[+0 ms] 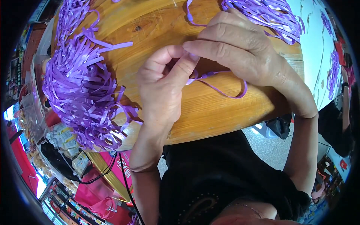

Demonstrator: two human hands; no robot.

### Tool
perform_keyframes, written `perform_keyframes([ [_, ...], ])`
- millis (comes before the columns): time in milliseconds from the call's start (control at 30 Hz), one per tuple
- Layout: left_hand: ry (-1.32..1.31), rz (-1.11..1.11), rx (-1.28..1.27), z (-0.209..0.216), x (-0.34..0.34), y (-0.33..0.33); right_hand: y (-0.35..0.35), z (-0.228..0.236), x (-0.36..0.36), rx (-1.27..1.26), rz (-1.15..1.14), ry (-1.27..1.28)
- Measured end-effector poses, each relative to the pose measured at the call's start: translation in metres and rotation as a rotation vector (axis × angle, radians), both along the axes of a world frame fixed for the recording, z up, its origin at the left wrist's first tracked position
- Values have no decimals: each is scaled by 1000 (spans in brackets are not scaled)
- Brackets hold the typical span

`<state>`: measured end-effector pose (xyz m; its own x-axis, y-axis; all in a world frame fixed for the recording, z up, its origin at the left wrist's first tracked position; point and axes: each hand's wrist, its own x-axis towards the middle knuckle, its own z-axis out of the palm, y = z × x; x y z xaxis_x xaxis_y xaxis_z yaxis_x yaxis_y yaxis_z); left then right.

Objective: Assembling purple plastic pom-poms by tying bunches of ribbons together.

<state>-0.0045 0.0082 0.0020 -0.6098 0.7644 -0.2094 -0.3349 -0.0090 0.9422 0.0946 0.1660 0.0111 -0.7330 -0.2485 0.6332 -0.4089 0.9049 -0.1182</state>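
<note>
My left hand (161, 82) is closed, its thumb and index finger pinching a thin purple ribbon (242, 94) over the wooden table. A loop of that ribbon hangs below the fingers, with a small knot in it. My right hand (243, 48) meets the left from the right side. Its thumb and fingertips press together at the left thumb tip, where a bit of purple shows. The exact spot of the grip is partly hidden by the fingers.
Cut purple ribbon strips lie in a big heap (82, 86) along the left of the wooden table (210, 120). Looped, knotted ribbons (270, 17) lie at the far right. A white marbled table (313, 48) adjoins on the right, with more ribbon bundles. Bags and a black cable are at lower left.
</note>
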Motion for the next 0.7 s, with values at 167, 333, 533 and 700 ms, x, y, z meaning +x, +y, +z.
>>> perform_keyframes([
  [167, -402, -158, 178, -7, -11, -5, 12, 24, -15, -123, 124, 37],
  [333, -344, -159, 96, -4, -12, -3, -1, 23, 2, -397, -93, -165],
  [533, -231, -38, 114, -6, -8, -3, -12, 28, 6, -525, -138, -259],
  [700, -82, 75, 122, -7, -2, -2, -16, 31, 6, -772, -107, -355],
])
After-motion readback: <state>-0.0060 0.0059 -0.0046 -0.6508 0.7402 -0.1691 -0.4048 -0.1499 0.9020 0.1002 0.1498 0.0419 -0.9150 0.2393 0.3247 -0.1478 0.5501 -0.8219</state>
